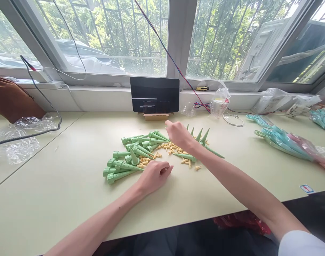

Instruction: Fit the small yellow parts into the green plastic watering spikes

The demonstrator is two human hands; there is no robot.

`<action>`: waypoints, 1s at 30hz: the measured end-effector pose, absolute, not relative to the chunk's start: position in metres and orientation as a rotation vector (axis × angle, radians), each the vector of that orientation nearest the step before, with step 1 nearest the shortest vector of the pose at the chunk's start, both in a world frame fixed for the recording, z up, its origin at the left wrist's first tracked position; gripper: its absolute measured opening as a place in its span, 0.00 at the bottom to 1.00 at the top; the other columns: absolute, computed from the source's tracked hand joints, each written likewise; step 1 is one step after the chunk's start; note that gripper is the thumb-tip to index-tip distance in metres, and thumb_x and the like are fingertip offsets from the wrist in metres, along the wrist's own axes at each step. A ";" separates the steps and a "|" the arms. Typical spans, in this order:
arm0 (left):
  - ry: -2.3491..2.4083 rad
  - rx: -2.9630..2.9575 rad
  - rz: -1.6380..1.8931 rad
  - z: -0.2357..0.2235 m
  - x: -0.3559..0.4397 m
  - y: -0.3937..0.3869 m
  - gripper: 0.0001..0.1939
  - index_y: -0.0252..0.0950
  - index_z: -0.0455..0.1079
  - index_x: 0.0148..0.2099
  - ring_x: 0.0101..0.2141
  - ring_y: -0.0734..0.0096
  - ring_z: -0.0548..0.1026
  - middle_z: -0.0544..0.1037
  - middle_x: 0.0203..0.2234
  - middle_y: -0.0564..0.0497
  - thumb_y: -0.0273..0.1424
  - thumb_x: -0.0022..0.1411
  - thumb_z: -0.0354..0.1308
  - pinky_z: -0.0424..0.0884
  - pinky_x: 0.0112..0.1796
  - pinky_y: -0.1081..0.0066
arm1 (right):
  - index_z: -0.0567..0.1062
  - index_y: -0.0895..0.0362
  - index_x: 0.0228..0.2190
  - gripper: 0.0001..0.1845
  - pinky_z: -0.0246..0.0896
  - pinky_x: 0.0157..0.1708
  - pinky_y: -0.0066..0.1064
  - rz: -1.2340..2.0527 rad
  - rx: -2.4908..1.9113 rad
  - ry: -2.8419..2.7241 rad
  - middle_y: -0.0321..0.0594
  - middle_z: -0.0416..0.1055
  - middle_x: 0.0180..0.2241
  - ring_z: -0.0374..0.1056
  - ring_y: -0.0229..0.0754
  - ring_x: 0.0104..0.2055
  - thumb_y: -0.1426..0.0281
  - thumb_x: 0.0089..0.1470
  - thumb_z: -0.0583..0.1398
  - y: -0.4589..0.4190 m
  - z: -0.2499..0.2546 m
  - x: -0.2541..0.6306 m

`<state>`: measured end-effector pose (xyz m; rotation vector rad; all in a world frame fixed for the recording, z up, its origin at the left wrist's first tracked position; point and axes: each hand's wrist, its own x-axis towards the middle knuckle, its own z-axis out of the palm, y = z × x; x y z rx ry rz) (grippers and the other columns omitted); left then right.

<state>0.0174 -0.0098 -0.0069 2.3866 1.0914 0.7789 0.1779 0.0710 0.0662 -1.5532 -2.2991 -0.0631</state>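
Green ribbed plastic spikes with wide caps lie heaped on the table, and small pale-yellow plastic pegs are strewn beside them. My left hand rests on the table at the near side of the heap, thumb and fingers curled together. Whatever it may hold is hidden. Above the far edge of the pile is my right hand, its fingers closed and pointing left; I cannot see anything between them. Several green spikes stand point up just behind my right wrist, and another spike lies under that forearm.
A tablet and a phone lean on a cardboard stand at the back. Bagged blue and pink items lie right, clear plastic wrap left. A bagged cup and a yellow cutter sit near the window.
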 end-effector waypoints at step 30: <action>1.091 2.398 0.812 -0.010 0.017 -0.010 0.20 0.36 0.52 0.20 0.19 0.77 0.51 0.54 0.15 0.58 0.31 0.65 0.50 0.52 0.25 0.72 | 0.70 0.59 0.37 0.09 0.49 0.27 0.28 0.023 -1.452 -2.498 0.45 0.68 0.38 0.64 0.39 0.30 0.81 0.59 0.53 0.072 0.021 0.156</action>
